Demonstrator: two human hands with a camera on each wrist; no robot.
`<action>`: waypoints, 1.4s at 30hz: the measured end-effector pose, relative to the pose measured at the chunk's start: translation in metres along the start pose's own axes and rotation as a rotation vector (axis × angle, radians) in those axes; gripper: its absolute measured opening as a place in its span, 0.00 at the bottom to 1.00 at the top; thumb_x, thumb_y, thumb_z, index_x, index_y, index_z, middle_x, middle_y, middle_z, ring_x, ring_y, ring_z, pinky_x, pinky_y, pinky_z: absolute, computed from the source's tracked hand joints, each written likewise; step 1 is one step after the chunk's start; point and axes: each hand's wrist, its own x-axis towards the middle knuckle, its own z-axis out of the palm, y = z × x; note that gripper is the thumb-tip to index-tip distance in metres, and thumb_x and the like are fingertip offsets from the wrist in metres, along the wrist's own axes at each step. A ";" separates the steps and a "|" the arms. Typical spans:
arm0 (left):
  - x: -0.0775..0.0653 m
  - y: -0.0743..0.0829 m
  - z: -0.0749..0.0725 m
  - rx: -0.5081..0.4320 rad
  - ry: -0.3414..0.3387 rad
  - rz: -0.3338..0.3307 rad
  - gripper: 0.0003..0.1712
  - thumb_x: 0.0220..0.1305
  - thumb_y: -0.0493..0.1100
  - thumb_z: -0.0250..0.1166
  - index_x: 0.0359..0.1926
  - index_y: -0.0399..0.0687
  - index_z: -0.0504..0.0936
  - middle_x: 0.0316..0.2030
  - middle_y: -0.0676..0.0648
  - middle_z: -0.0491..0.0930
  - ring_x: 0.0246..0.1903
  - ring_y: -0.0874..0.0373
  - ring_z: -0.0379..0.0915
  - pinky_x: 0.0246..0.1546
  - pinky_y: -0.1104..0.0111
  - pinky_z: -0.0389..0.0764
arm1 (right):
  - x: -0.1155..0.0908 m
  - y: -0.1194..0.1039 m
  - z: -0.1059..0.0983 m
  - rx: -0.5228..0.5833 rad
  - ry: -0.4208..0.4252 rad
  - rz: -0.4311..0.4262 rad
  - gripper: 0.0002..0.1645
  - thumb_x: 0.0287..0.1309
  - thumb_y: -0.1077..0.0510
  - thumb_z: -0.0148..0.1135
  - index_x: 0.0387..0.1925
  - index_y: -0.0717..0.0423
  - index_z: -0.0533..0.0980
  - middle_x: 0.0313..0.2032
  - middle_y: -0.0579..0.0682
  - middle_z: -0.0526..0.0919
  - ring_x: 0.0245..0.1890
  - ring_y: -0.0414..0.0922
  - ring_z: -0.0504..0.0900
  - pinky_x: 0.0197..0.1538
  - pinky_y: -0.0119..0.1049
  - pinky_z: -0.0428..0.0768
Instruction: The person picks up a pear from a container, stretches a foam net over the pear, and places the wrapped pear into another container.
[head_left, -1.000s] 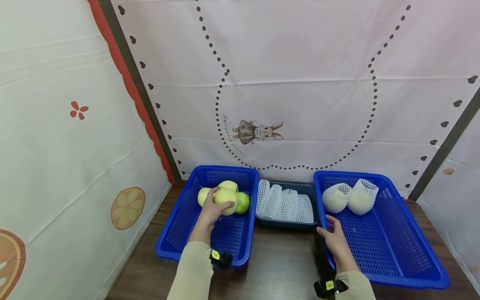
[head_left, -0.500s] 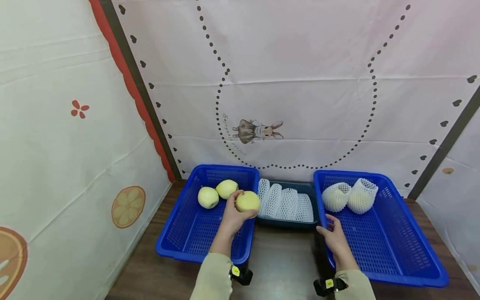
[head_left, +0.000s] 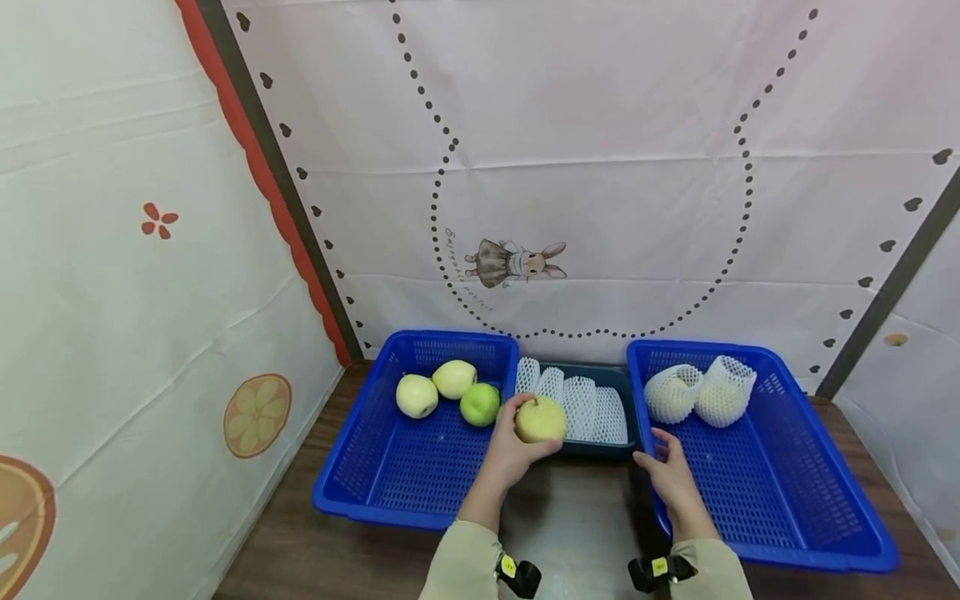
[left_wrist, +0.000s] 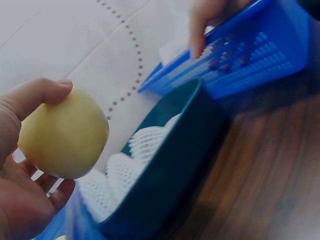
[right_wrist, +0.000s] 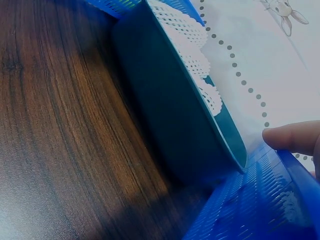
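My left hand (head_left: 513,450) holds a yellow-green apple (head_left: 542,419) between thumb and fingers, raised in front of the dark green tray (head_left: 600,451). In the left wrist view the thumb lies on top of the apple (left_wrist: 67,132) and fingers support it below. White foam net sleeves (head_left: 579,404) stand in a row in that tray. My right hand (head_left: 673,482) rests at the left rim of the right blue basket (head_left: 810,467), its fingers loosely bent over the edge. The right wrist view shows only its thumb (right_wrist: 295,137) clearly; the other fingers are mostly hidden.
The left blue basket (head_left: 382,479) holds two pale yellow apples (head_left: 417,396) and a bright green apple (head_left: 480,404). Two fruits in foam nets (head_left: 723,396) lie at the back of the right basket. A printed cloth wall (head_left: 600,208) rises behind the wooden table (head_left: 285,550).
My left hand has lifted the yellow-green apple out of the left basket and carried it right, to the front of the sleeve tray. My right hand has stayed at the basket rim.
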 end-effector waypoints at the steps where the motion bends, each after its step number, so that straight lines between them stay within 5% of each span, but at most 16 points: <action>1: -0.001 -0.001 0.003 0.004 -0.012 0.007 0.43 0.41 0.38 0.75 0.60 0.46 0.64 0.56 0.43 0.63 0.53 0.47 0.63 0.51 0.54 0.68 | 0.000 0.000 0.000 0.000 -0.002 0.002 0.36 0.63 0.61 0.49 0.67 0.63 0.46 0.63 0.72 0.49 0.60 0.66 0.54 0.59 0.61 0.55; 12: -0.009 -0.016 0.030 0.111 -0.077 -0.002 0.41 0.40 0.44 0.77 0.57 0.50 0.68 0.55 0.45 0.66 0.51 0.50 0.65 0.50 0.55 0.67 | 0.002 0.001 0.000 0.000 0.003 -0.001 0.36 0.63 0.62 0.49 0.67 0.63 0.46 0.63 0.72 0.50 0.60 0.66 0.55 0.59 0.61 0.56; 20: -0.017 -0.046 0.047 0.155 -0.063 0.030 0.40 0.37 0.42 0.78 0.54 0.46 0.70 0.50 0.46 0.68 0.49 0.52 0.66 0.48 0.59 0.68 | 0.002 0.001 0.000 0.004 0.006 -0.003 0.36 0.62 0.62 0.49 0.67 0.63 0.46 0.62 0.72 0.50 0.60 0.66 0.55 0.59 0.61 0.56; 29: -0.024 -0.073 0.056 0.154 -0.054 -0.064 0.40 0.36 0.39 0.78 0.53 0.48 0.69 0.47 0.48 0.67 0.46 0.51 0.68 0.45 0.57 0.71 | 0.000 -0.002 0.000 -0.003 0.000 0.007 0.36 0.63 0.61 0.49 0.67 0.63 0.46 0.63 0.72 0.49 0.60 0.66 0.55 0.59 0.61 0.56; 42: -0.028 -0.075 0.060 0.181 -0.071 -0.049 0.43 0.35 0.37 0.78 0.55 0.46 0.68 0.50 0.46 0.67 0.47 0.50 0.67 0.46 0.54 0.70 | 0.002 0.001 0.000 -0.012 0.009 0.015 0.36 0.62 0.60 0.50 0.67 0.62 0.47 0.63 0.72 0.50 0.60 0.66 0.55 0.59 0.62 0.56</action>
